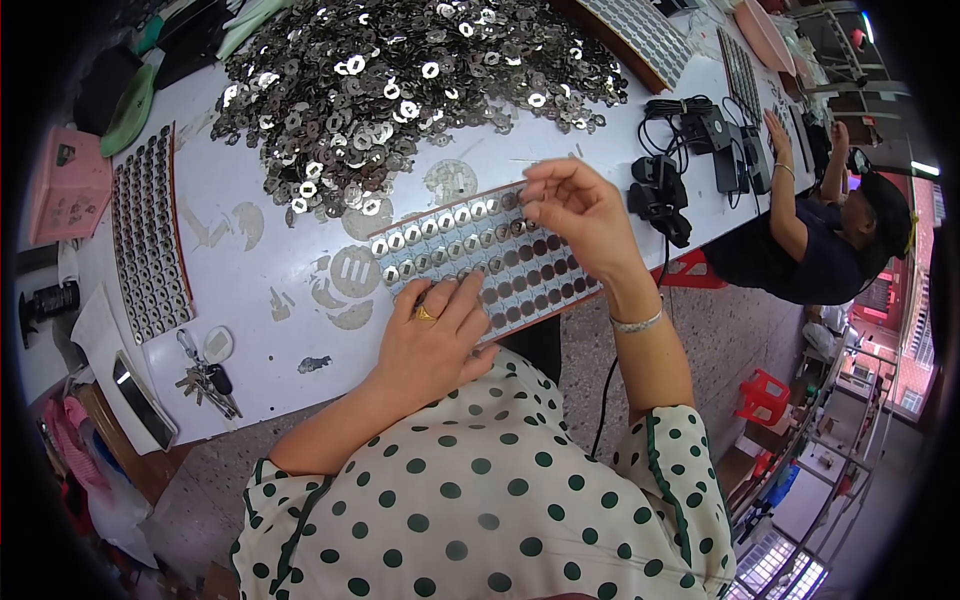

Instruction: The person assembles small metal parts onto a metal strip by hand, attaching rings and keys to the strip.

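A flat tray (520,300) with rows of round recesses lies at a slant in front of me. Shiny metal discs with slot-shaped holes (461,217) fill its left part and upper row; dark round spots show across its right part. My left hand (430,330), with a gold ring, rests palm down on the tray's lower left, fingers extended over the discs. At the upper right edge my right hand (580,210) is bent in a pinch, thumb and fingertips close together. Whatever lies between those fingertips is too small to make out. Beyond the tray spreads a large heap of loose metal discs (400,90).
A filled tray (150,230) lies at left, near a pink box (72,185), keys (210,380) and a phone (143,400). Black devices with cables (660,200) sit at right. Another tray (640,40) is at the back. A co-worker (820,230) sits beyond the right edge.
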### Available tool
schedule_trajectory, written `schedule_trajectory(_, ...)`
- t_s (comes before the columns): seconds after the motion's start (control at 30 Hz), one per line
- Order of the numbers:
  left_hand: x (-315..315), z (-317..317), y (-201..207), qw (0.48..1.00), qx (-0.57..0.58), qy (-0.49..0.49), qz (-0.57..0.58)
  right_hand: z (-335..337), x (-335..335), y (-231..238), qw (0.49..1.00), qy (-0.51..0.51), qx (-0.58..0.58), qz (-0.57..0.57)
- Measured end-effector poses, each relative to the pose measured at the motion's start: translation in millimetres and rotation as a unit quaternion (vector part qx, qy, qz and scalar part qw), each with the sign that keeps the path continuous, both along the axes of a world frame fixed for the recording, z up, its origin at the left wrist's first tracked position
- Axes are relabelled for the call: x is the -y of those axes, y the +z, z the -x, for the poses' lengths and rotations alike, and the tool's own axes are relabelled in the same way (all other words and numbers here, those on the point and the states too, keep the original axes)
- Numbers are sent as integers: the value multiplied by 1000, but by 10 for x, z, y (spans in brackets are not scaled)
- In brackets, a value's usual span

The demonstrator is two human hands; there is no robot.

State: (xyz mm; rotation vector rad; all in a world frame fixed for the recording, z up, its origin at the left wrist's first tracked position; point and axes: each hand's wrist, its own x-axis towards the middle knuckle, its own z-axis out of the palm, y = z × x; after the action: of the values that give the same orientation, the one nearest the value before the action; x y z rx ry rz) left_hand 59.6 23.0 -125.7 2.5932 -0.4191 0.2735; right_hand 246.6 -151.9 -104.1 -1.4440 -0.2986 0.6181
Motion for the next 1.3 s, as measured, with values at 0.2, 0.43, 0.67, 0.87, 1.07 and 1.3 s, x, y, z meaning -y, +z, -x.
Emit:
schedule_trajectory(0.2, 42, -88, 7, 1000, -4, -15, 12, 203, 194, -45, 984, 60, 63, 154)
schedule_trajectory(0.43, 86, -79, -63, 1000, 1, -19, -16, 313, 154, 42, 962, 106, 82, 239)
schedule_trajectory(0.67, 124, -59, -83, 998, 13, -6, -55, 312, 150, 25, 949, 151, 117, 250)
schedule_trajectory(0.87, 125, -52, -93, 999, 11, -4, -53, 325, 176, -4, 956, 124, 108, 243)
schedule_trajectory(1.07, 127, -43, -118, 999, 11, -2, -50, 357, 142, -6, 945, 123, 147, 267)
schedule_trajectory(1.3, 124, -42, -115, 999, 12, -1, -51, 421, 140, -20, 916, 77, 268, 288)
